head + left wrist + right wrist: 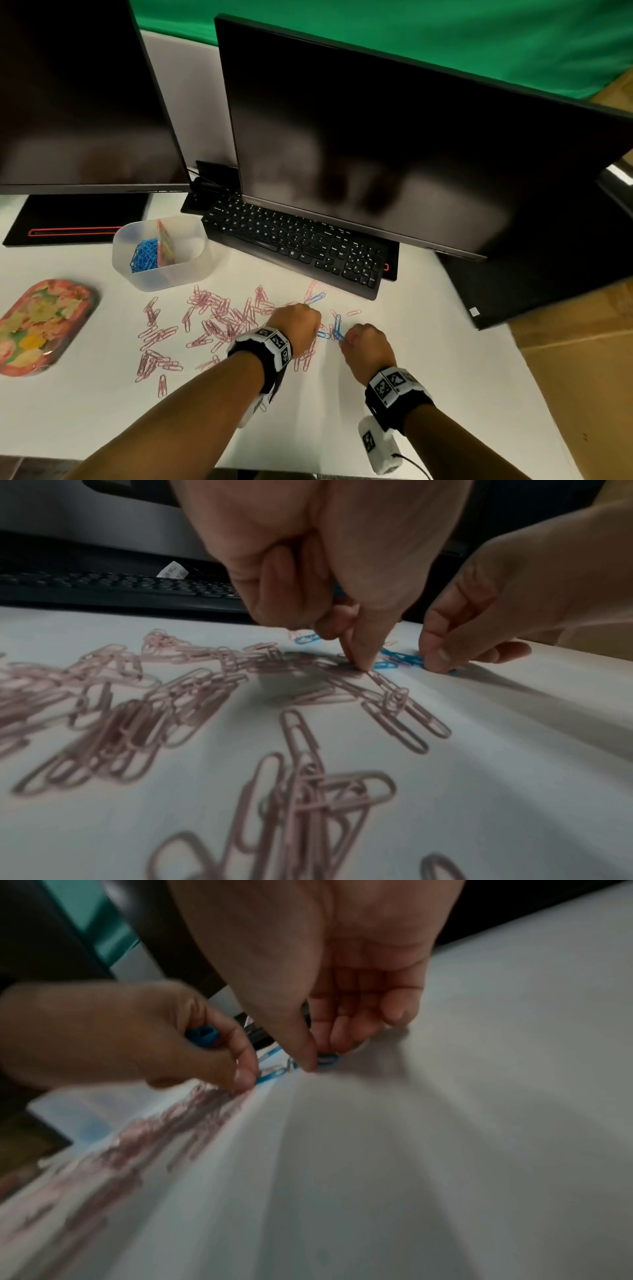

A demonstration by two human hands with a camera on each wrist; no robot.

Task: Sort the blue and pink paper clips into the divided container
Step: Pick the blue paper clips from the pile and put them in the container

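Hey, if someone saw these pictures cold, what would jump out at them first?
Probably the pink paper clips scattered across the white table in front of the keyboard. Next, the left hand and right hand, picking at a few blue paper clips at the scatter's right edge. Behind, left, a clear divided container already holds a blue heap.
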